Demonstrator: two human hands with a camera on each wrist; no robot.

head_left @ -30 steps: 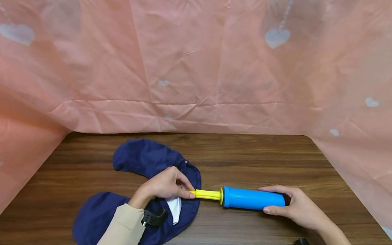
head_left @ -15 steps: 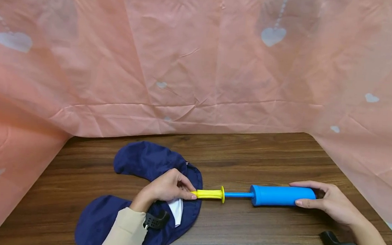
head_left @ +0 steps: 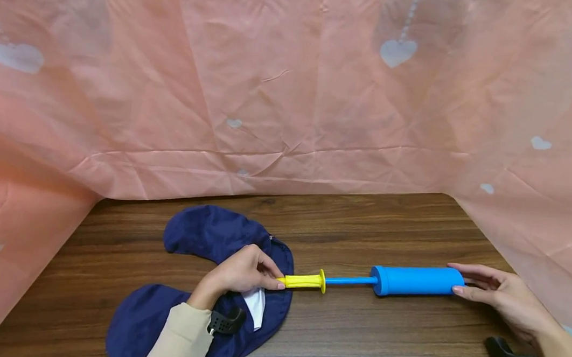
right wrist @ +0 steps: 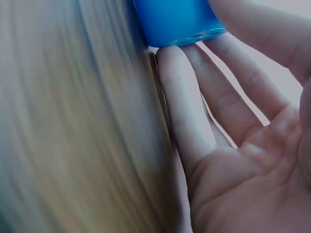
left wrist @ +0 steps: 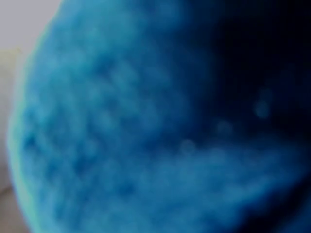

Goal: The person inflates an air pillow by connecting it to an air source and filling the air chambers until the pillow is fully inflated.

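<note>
Navy pillow [head_left: 274, 302] lying nearest, partly under my left grip [head_left: 239, 273]; I'm pinching left tip of yellow handle [head_left: 305, 281]. Pump [head_left: 377, 281] stretching sideways between grips, blue rod [head_left: 351, 280] showing. My right grip [head_left: 512, 303], tube-wide, holding right end of blue tube [head_left: 418, 281], palm bare. Pink curtain [head_left: 290, 92] hanging behind tabletop [head_left: 361, 231].

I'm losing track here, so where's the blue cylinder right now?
In the head view, the blue cylinder is right of centre, its right end held by the right hand and its left end joined to the blue rod.
</note>
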